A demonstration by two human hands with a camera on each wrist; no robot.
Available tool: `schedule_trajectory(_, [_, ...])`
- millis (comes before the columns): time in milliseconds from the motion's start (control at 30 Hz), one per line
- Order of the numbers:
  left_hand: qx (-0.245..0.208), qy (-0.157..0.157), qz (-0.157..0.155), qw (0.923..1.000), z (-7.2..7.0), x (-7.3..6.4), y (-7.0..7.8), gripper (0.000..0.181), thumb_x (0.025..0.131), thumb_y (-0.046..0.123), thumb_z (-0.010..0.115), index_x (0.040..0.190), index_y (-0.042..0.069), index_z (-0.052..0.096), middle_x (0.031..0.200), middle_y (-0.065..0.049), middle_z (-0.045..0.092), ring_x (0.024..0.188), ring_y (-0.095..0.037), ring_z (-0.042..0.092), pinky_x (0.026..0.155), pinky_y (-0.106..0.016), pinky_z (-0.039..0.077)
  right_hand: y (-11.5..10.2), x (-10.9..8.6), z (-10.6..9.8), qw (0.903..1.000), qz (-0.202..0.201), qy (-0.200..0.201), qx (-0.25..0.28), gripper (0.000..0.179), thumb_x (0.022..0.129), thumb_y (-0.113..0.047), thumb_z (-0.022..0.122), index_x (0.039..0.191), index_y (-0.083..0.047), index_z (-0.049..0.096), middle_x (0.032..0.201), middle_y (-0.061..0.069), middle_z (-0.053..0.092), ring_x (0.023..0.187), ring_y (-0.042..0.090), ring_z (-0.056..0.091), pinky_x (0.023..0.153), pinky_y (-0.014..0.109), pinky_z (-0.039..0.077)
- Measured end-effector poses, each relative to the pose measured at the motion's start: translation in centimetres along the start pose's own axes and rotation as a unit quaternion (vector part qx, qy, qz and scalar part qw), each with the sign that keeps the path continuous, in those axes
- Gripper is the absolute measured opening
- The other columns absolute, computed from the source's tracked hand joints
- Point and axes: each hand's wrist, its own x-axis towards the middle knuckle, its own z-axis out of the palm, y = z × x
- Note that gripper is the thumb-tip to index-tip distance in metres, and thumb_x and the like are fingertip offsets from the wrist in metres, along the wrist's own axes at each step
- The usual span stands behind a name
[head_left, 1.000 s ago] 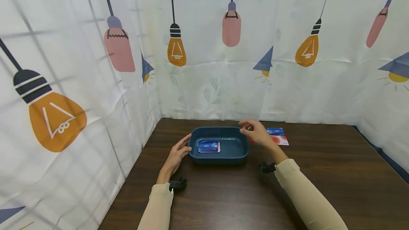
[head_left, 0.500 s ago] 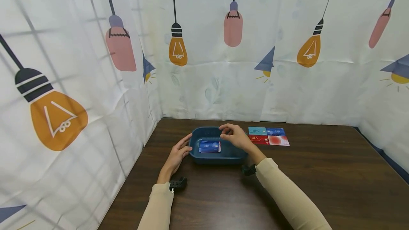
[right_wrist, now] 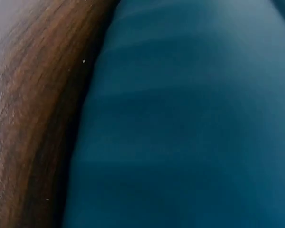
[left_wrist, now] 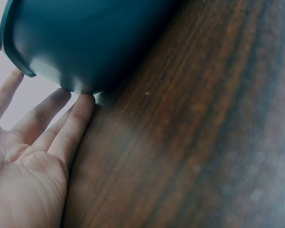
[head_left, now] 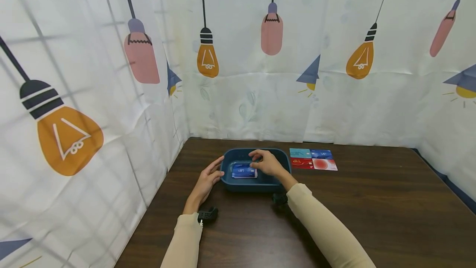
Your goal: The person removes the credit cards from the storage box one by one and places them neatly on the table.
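A dark teal rectangular tray (head_left: 232, 187) stands on the table, with a small stack of cards (head_left: 243, 171) inside at the left, a blue one on top. My left hand (head_left: 202, 183) rests against the tray's left end; in the left wrist view its extended fingers (left_wrist: 78, 118) touch the outer wall. My right hand (head_left: 268, 163) is over the tray, fingers bent loosely, with the fingertips right at the stack's upper right corner. No card shows lifted between them. The right wrist view holds only the tray's outer side and the table.
Right of the tray, several cards lie edge to edge in a block: a teal card (head_left: 299, 153), a blue card (head_left: 321, 154), a red card (head_left: 302, 163) and a pale red-patterned card (head_left: 324, 164). The brown table (head_left: 372, 202) ends at a lamp-printed curtain (head_left: 238, 106).
My right hand has moved left from beside the laid-out cards, across the tray's right part, down to the stack. The left hand has stayed at the tray's end.
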Motion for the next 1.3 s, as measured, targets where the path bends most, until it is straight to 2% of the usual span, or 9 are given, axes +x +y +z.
schedule_trajectory(133, [0.003,0.003,0.001,1.0000,0.1,0.0,0.0,0.060,0.099,0.009,0.058,0.156,0.021,0.044,0.166,-0.007,0.035,0.156,-0.029,0.027,0.118,-0.050,0.035,0.2,0.2,0.1,0.9996,0.015,-0.014,-0.021,0.043,0.093,-0.014,0.075,0.134,-0.012,0.065,0.121,0.012,0.067,0.091,0.020,0.062,0.078,0.038,0.054])
schedule_trajectory(267, [0.003,0.004,0.002,1.0000,0.0,0.1,-0.1,0.060,0.099,0.009,0.059,0.156,0.021,0.044,0.165,-0.008,0.036,0.153,-0.031,0.032,0.108,-0.034,0.045,0.4,0.2,0.2,0.9985,0.022,-0.026,-0.043,0.045,0.091,-0.015,0.077,0.135,-0.013,0.065,0.125,0.012,0.066,0.092,0.021,0.062,0.081,0.040,0.054])
schedule_trajectory(367, [-0.001,0.007,0.001,1.0000,0.0,0.1,-0.1,0.060,0.099,0.008,0.059,0.155,0.021,0.046,0.164,-0.007,0.038,0.152,-0.030,0.034,0.102,-0.025,0.047,0.5,0.3,0.3,0.9975,0.024,-0.032,-0.058,0.046,0.091,-0.015,0.078,0.135,-0.014,0.065,0.127,0.012,0.064,0.096,0.023,0.063,0.085,0.043,0.054])
schedule_trajectory(533, [-0.002,0.009,0.004,0.9999,0.1,0.2,-0.1,0.060,0.099,0.006,0.059,0.155,0.020,0.046,0.164,-0.008,0.039,0.152,-0.029,0.034,0.098,-0.022,0.048,0.6,0.3,0.5,0.9958,0.029,-0.034,-0.081,0.047,0.089,-0.017,0.080,0.134,-0.015,0.066,0.128,0.011,0.063,0.108,0.027,0.062,0.094,0.048,0.053])
schedule_trajectory(733, [-0.004,0.005,0.003,1.0000,0.0,0.2,-0.2,0.060,0.099,0.007,0.058,0.156,0.021,0.045,0.164,-0.008,0.038,0.152,-0.030,0.034,0.102,-0.025,0.047,0.6,0.3,0.8,0.9956,0.032,-0.033,-0.082,0.046,0.088,-0.015,0.081,0.132,-0.013,0.067,0.126,0.013,0.062,0.112,0.030,0.059,0.096,0.049,0.052])
schedule_trajectory(1067, [-0.002,0.004,0.001,1.0000,0.0,0.1,-0.1,0.061,0.099,0.008,0.058,0.157,0.021,0.043,0.165,-0.008,0.036,0.154,-0.030,0.031,0.113,-0.043,0.040,0.5,0.0,1.0,0.9929,0.039,-0.032,-0.108,0.051,0.083,-0.014,0.085,0.132,-0.010,0.067,0.124,0.017,0.061,0.117,0.035,0.059,0.103,0.054,0.048])
schedule_trajectory(1300, [0.004,0.005,-0.001,1.0000,0.1,0.1,-0.1,0.061,0.098,0.008,0.059,0.157,0.021,0.043,0.166,-0.007,0.035,0.154,-0.029,0.030,0.117,-0.048,0.037,0.6,0.1,1.1,0.9889,0.031,-0.024,-0.144,0.054,0.080,-0.016,0.088,0.129,-0.007,0.068,0.120,0.016,0.061,0.113,0.033,0.060,0.102,0.051,0.048])
